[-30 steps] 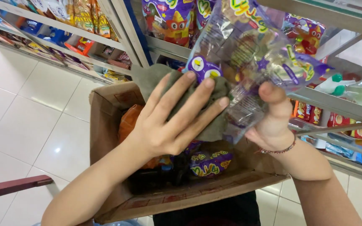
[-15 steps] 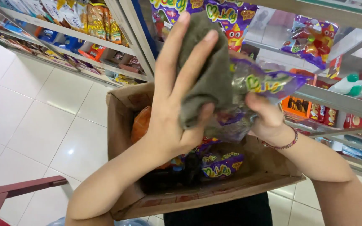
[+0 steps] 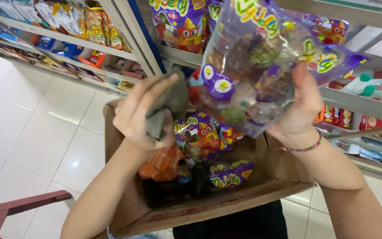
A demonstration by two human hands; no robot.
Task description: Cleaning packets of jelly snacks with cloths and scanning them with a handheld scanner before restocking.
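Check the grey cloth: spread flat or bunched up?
Bunched: the grey cloth is crumpled inside the left hand, fingers curled around it.

Bright, even shop light falls from above. The white floor tiles (image 3: 45, 132) shine with soft glare. The clear snack bag (image 3: 253, 66) in the right hand (image 3: 299, 106) glints and looks slightly blurred. Inside the cardboard box (image 3: 226, 203), below the hands, lies deep shadow.

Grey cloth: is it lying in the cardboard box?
No, the left hand holds the grey cloth bunched up above the cardboard box.
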